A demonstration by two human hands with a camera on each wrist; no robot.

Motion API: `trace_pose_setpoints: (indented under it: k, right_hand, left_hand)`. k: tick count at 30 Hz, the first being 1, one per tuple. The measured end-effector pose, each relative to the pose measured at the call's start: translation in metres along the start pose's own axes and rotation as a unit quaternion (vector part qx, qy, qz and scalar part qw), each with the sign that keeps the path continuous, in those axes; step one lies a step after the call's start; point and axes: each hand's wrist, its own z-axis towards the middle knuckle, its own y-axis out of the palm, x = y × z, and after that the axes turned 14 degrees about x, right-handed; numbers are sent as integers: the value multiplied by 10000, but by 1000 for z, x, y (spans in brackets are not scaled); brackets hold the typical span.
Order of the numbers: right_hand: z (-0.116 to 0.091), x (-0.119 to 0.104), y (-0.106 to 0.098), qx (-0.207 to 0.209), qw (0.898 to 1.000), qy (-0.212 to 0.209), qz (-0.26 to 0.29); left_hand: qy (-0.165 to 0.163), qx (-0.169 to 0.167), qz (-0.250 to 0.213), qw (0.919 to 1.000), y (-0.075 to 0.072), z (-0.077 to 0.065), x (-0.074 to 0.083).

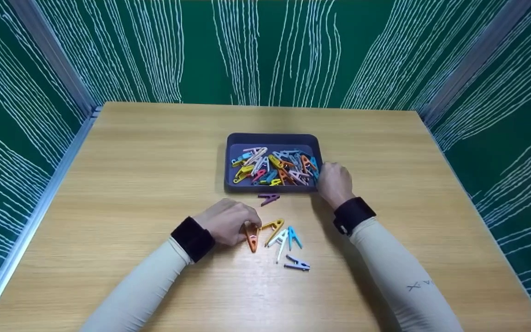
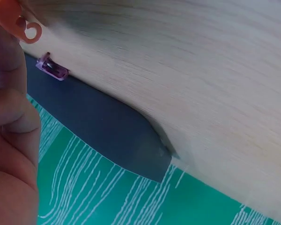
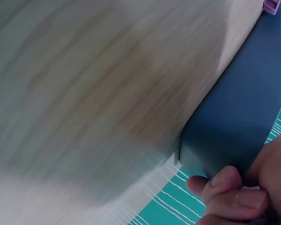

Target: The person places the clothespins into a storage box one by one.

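In the head view my left hand [image 1: 229,220] pinches an orange clothespin [image 1: 252,240] at the table's middle. The left wrist view shows the hooked tip of that orange clothespin [image 2: 32,33] by the fingers. Beside it lie a yellow clothespin [image 1: 274,226], a white one [image 1: 282,240], a light blue one [image 1: 294,237] and a grey-blue one [image 1: 297,263]. My right hand [image 1: 335,184] grips the right side of a dark tray [image 1: 270,189] near its front corner. Curled fingers [image 3: 234,204] show against the tray wall [image 3: 234,103] in the right wrist view.
Many mixed-colour clothespins [image 1: 288,166] are heaped in the tray. A purple clothespin [image 1: 269,198] lies just in front of its near wall. The wooden table [image 1: 164,152] is bounded by green walls [image 1: 201,55] with white streaks at the back and sides.
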Motion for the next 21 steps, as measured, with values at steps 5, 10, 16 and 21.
trace_pose_setpoints:
  k: [5,10,16,21]
  right_hand:
    - [1,1,1,-4,10000,4,5]
    - [1,2,1,-48,10000,13,-39]
    - [1,3,2,15,10000,-18,-8]
    - [0,2,2,60,10000,-31,62]
  left_hand:
    - [23,-51,84,9999,-2,-1,4]
    - [182,-42,93,9998,-1,0,6]
    - [174,-18,-222,9996,4,-1,7]
    - [-117,126,-473,9987,7,-3,6]
